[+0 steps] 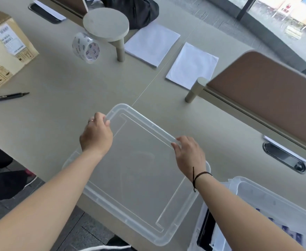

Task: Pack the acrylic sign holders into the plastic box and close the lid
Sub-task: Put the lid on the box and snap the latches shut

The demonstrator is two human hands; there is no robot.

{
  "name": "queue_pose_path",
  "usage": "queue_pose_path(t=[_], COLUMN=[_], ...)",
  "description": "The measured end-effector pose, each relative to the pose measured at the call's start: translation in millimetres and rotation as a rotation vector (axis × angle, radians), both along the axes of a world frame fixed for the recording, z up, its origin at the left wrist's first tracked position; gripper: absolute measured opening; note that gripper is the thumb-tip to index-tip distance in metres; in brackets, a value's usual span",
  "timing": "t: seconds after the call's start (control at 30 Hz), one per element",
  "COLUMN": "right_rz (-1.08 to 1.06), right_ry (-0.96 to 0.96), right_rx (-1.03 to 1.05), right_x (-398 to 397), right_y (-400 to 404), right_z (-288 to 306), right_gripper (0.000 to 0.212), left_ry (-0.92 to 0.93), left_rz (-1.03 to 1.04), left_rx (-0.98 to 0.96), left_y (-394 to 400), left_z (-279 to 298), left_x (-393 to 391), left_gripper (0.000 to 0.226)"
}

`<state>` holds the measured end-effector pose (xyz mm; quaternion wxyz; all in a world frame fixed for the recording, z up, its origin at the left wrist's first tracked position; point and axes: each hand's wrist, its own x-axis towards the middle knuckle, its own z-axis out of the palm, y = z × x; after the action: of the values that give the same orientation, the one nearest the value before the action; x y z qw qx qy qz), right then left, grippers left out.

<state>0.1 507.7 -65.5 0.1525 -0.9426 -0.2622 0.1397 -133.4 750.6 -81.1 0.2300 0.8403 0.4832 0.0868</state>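
Observation:
A clear plastic lid (pixel 139 178) lies across the near part of the table, its near end past the table's edge. My left hand (pixel 97 134) grips the lid's far left corner. My right hand (pixel 189 154) grips the far rim further right. A clear plastic box (pixel 268 205) stands at the lower right, open on top, with printed sheets or holders faintly visible inside. No separate acrylic sign holder can be made out on the table.
A cardboard carton (pixel 5 49) stands at the far left, a black pen-like tool (pixel 7 96) lies in front of it. A tape roll (pixel 86 47), a round stand (pixel 106 24), two paper stacks (pixel 151 43) (pixel 192 66) and a brown divider panel (pixel 268 98) lie beyond.

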Motion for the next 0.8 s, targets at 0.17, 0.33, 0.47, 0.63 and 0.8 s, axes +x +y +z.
queue_pose_path(t=[0.17,0.33,0.47,0.63,0.8], right_rz=[-0.052,-0.071,-0.117,-0.198,-0.277], right_ry=[-0.067,-0.122,-0.141,-0.133,-0.113], right_rx=[0.091,0.083,0.078,0.103,0.058], right_x=[-2,0,8,17,24], right_y=[2,-37,-95,-190,-289], right_z=[36,64,79,89,87], right_gripper=[0.03,0.031,0.034,0.032,0.031], left_ry=[-0.028,-0.026,-0.029,0.006,0.072], left_rz=[0.018,-0.012,-0.084,-0.2,-0.317], left_rx=[0.021,0.002,-0.036,-0.035,0.023], left_y=[9,-22,-72,-159,-255], left_z=[38,59,70,88,95], left_x=[6,14,33,59,73], left_gripper=[0.019,0.022,0.025,0.026,0.027])
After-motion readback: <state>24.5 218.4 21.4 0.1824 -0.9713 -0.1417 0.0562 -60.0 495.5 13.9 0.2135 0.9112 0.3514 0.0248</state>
